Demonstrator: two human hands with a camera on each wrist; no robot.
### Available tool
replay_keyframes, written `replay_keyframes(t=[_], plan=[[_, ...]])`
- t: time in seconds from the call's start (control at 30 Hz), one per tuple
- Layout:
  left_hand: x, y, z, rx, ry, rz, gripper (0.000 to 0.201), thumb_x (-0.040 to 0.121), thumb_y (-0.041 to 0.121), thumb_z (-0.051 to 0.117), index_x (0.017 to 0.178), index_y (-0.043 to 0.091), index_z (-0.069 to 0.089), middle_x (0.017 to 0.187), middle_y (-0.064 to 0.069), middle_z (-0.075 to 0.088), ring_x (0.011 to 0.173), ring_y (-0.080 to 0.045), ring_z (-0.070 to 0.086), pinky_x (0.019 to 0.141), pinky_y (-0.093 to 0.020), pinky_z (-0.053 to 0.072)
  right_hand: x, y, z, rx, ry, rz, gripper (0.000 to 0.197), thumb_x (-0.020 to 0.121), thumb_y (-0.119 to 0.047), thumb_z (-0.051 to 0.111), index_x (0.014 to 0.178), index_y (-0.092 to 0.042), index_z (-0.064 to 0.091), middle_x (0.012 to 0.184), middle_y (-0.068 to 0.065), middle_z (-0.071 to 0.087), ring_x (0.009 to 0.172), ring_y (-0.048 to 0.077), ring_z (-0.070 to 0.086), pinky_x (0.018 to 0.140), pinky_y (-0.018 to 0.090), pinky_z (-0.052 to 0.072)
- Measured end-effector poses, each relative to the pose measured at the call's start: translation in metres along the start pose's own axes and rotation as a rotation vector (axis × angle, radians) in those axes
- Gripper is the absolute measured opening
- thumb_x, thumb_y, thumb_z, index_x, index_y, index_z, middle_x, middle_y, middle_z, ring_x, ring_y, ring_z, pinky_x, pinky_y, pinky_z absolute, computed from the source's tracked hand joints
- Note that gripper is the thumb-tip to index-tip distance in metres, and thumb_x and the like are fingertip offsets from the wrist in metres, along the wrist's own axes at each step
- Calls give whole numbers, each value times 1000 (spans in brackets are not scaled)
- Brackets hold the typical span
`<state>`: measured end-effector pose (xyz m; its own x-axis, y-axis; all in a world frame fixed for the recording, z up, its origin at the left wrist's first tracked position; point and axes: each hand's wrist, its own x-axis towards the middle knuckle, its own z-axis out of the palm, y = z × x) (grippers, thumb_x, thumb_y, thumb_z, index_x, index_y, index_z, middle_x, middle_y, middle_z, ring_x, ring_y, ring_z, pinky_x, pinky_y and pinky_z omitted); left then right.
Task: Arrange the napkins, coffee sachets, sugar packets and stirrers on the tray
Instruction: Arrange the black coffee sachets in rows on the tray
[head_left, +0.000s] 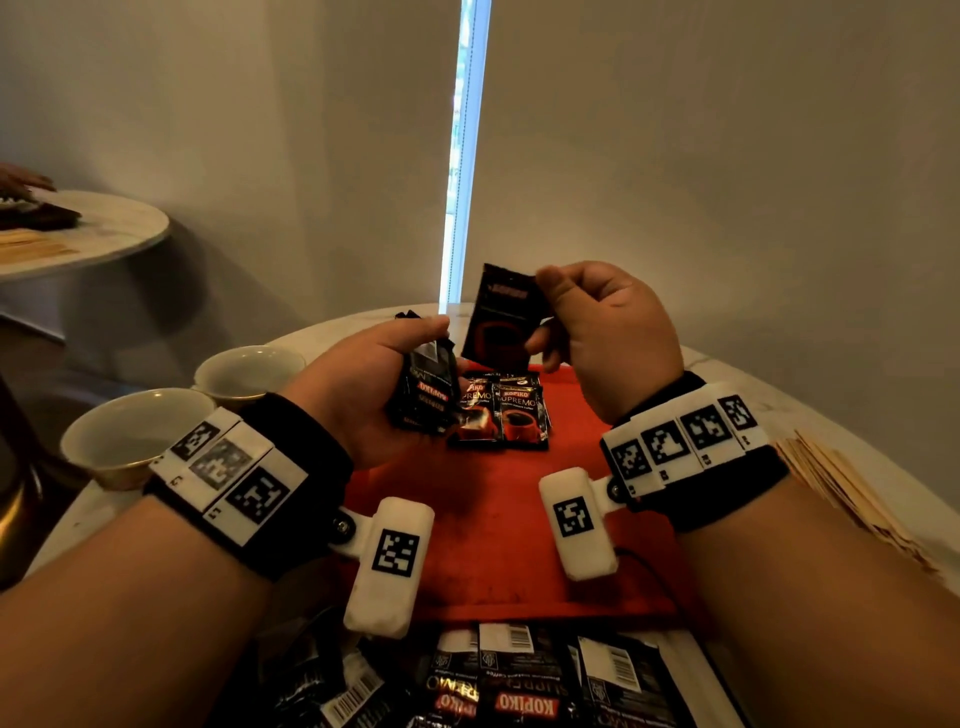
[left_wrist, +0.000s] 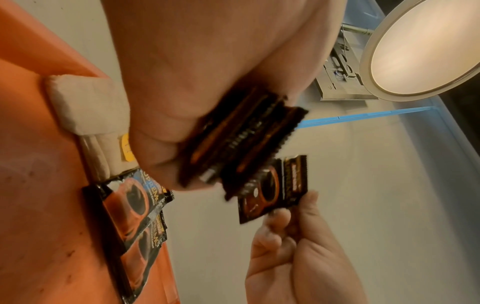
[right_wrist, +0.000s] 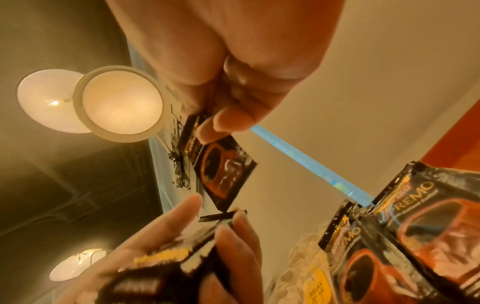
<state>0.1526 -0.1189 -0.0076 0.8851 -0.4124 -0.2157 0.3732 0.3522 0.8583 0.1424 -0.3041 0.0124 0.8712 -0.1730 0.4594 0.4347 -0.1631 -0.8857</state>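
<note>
My left hand (head_left: 400, 374) grips a small stack of black coffee sachets (head_left: 423, 397) above the red tray (head_left: 493, 519); the same stack of sachets (left_wrist: 241, 142) shows edge-on in the left wrist view. My right hand (head_left: 576, 322) pinches a single black sachet (head_left: 501, 317) by its top edge, held upright just right of the stack; the same sachet (right_wrist: 221, 164) hangs from my fingertips in the right wrist view. Two sachets (head_left: 501, 415) lie side by side, face up, at the tray's far end. A white napkin pack (left_wrist: 85, 102) lies on the tray beyond them.
More coffee sachets (head_left: 519, 686) lie in a heap at the near table edge. Two empty white cups (head_left: 140, 426) stand to the left of the tray. A fan of wooden stirrers (head_left: 841, 483) lies to the right. Another round table (head_left: 83, 234) stands far left.
</note>
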Motion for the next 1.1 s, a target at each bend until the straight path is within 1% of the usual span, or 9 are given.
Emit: replay_keyframes(t=[0.17, 0.27, 0.33, 0.53, 0.7, 0.83, 0.93, 1.0, 1.1], plan=[[3, 0, -4, 9, 33, 67, 48, 90, 22, 66, 134, 8, 55, 88, -7, 62, 63, -17, 62, 48, -30, 53, 6, 12, -5, -11, -16, 206, 16, 98, -20, 62, 86, -10, 61, 56, 7, 64, 39, 16, 53, 38, 25, 41], [0, -2, -2, 63, -8, 96, 62, 80, 16, 71, 135, -5, 50, 111, -29, 64, 92, -35, 64, 69, -44, 61, 3, 15, 1, -7, -108, 277, 17, 98, -21, 62, 85, -10, 62, 63, 9, 67, 43, 19, 54, 37, 25, 43], [-2, -2, 0, 57, -54, 101, 60, 84, 18, 65, 137, -5, 52, 130, -36, 57, 106, -41, 62, 82, -48, 59, 1, 16, 6, -56, -158, 273, 18, 98, -23, 63, 85, -10, 63, 65, 13, 67, 46, 23, 54, 40, 27, 44], [-2, -2, -2, 57, -103, 110, 53, 91, 24, 59, 135, -5, 54, 125, -34, 61, 105, -45, 65, 86, -48, 58, -1, 15, 10, -128, -192, 267, 22, 97, -27, 64, 82, -12, 63, 65, 20, 66, 48, 28, 53, 47, 31, 45], [-4, 0, 0, 85, -52, 125, 32, 97, 15, 54, 122, -4, 62, 108, -28, 70, 84, -40, 73, 60, -40, 62, -5, 12, 12, -81, -205, 241, 20, 95, -27, 66, 80, -15, 67, 57, 9, 62, 41, 19, 47, 41, 24, 38], [-2, 1, -2, 118, 1, 151, 39, 92, 16, 61, 125, -4, 61, 113, -30, 69, 96, -45, 71, 72, -48, 62, -5, 7, 9, 79, -251, 283, 13, 92, -7, 66, 80, -10, 64, 61, 3, 66, 41, 9, 51, 38, 19, 39], [-1, -1, 0, 87, -43, 160, 29, 95, 17, 57, 116, -1, 65, 104, -25, 71, 81, -37, 73, 58, -38, 60, -2, 10, 8, 113, -231, 294, 15, 93, -1, 62, 80, -8, 63, 65, 5, 67, 50, 13, 62, 41, 20, 45], [-1, 1, 0, 36, -30, 178, 18, 94, 22, 59, 100, 5, 63, 84, -12, 67, 66, -22, 68, 53, -29, 55, 3, 13, 6, 156, -164, 331, 14, 94, -2, 60, 82, -8, 62, 65, 5, 67, 52, 15, 64, 42, 21, 47], [3, 5, -7, -5, 82, 180, 19, 90, 33, 65, 88, 14, 61, 75, -1, 57, 64, -13, 57, 60, -29, 47, 14, 29, -8, 167, -34, 395, 13, 96, -9, 59, 83, -10, 58, 57, -1, 57, 39, 8, 47, 35, 16, 34]])
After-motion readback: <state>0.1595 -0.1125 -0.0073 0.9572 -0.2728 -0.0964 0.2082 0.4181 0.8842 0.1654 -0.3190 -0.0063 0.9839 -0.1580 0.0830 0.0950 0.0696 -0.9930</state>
